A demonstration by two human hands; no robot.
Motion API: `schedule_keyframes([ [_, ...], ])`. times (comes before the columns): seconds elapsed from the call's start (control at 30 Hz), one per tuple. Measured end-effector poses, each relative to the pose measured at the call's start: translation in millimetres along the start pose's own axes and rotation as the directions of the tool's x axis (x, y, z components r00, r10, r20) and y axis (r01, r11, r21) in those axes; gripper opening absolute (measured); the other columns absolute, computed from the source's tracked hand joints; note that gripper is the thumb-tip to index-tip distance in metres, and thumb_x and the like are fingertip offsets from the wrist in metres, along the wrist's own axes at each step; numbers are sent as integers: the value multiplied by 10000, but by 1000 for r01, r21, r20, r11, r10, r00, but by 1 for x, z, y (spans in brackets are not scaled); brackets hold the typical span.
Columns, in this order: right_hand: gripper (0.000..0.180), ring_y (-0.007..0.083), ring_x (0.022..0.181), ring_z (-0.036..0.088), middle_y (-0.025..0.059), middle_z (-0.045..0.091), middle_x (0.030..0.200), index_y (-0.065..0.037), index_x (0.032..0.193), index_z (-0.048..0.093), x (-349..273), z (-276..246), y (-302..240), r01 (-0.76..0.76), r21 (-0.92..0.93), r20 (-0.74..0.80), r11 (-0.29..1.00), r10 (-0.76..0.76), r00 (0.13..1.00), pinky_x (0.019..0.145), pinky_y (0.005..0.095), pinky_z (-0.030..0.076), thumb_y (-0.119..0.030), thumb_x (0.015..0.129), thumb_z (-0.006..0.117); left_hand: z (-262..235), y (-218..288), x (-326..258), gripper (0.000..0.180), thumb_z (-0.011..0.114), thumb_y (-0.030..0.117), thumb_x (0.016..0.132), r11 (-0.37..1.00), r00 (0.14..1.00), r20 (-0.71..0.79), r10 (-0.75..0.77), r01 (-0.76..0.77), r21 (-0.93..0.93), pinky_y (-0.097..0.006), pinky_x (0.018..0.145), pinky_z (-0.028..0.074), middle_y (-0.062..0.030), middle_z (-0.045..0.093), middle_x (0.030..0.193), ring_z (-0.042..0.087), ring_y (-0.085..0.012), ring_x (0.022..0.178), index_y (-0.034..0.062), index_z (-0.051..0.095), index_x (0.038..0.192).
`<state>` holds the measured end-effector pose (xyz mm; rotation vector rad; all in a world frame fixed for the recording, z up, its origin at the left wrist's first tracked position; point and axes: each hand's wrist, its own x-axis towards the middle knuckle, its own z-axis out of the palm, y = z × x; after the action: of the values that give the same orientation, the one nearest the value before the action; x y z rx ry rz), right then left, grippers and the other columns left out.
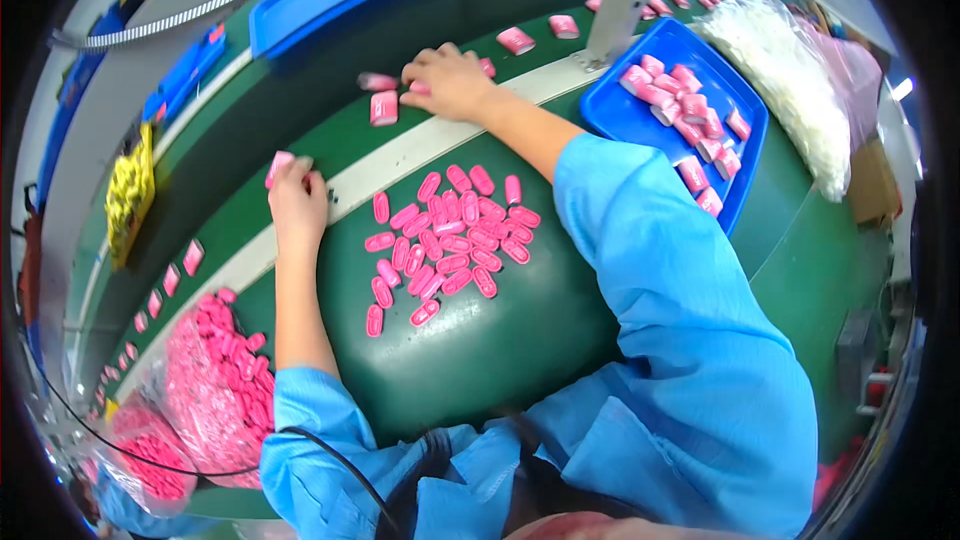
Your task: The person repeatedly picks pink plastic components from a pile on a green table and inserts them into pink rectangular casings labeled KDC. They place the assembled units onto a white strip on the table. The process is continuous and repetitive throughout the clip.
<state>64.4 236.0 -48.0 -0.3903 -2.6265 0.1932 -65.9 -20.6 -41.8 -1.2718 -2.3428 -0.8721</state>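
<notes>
Fingers of my left hand (pixel 298 202) are curled almost closed, a pink case (pixel 279 168) pinched at their tips beside the white rail (pixel 395 152). Those of my right hand (pixel 448 82) are bent and somewhat spread over the green belt (pixel 335 145); a second pink case (pixel 420 87) shows at their tips, though I cannot tell whether they grip it. Just beside them lie a third pink case (pixel 384 108) and a blurred one (pixel 377 81).

To my right, a blue tray (pixel 605 105) holds a loose heap of similar cases (pixel 690 110), and next to it a clear bag (pixel 785 75) is full of white pieces. Near my left elbow, a larger clear bag (pixel 205 390) bulges with bright pink pieces; a smaller clear bag (pixel 150 455) beside it holds more.

My left forearm (pixel 303 300) reaches nearly straight ahead, while my right forearm (pixel 535 133) slants leftward across the rail. Between them, bright pink ovals (pixel 455 230) lie scattered and overlapping on the green worktop (pixel 500 340).
</notes>
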Motion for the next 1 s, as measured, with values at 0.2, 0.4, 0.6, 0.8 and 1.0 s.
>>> schedule_keyframes([
  [0.2, 437, 318, 1005, 556, 140, 562, 1062, -79, 1054, 584, -11, -19, 9, -131, -92, -42, 987, 128, 991, 804, 477, 479, -457, 836, 604, -3, 21, 14, 154, 628, 144, 850, 999, 1000, 18, 3, -4, 53, -405, 863, 459, -189, 630, 1000, 585, -354, 978, 35, 650, 956],
  [0.4, 410, 340, 951, 611, 158, 632, 968, -69, 979, 612, -32, -72, 20, -93, 88, -161, 992, 106, 981, 833, 435, 495, -427, 781, 632, 45, 17, 74, 294, 623, 284, 864, 969, 969, 6, 246, -246, -31, -506, 1038, 324, -229, 495, 1291, 426, -428, 1231, 123, 621, 1109],
  [0.6, 440, 309, 974, 588, 128, 616, 1059, -71, 1111, 597, -162, -184, 76, -117, -74, -472, 990, 69, 879, 849, 385, 469, -316, 769, 725, 47, 54, 47, 544, 593, 473, 844, 964, 972, 235, 9, -71, 255, -529, 1036, 331, -252, 460, 1332, 384, -473, 1255, 156, 539, 1283],
  [0.8, 465, 321, 1149, 477, 118, 518, 1253, -70, 1161, 572, -167, -188, 87, -41, -231, -342, 972, -42, 939, 970, 419, 392, -307, 784, 707, 65, 38, 60, 429, 574, 335, 853, 968, 973, 203, 109, -151, 201, -496, 924, 419, -277, 501, 1237, 504, -445, 1047, 116, 555, 1221],
  [1.0, 571, 357, 1214, 423, 111, 507, 1277, -153, 1183, 612, -34, -92, 55, -182, -273, -217, 945, 123, 968, 989, 548, 357, -539, 764, 658, 72, 28, 56, 346, 520, 181, 850, 954, 979, 134, 155, -183, 238, -497, 885, 435, -279, 542, 1145, 525, -433, 1010, 92, 564, 1182],
])
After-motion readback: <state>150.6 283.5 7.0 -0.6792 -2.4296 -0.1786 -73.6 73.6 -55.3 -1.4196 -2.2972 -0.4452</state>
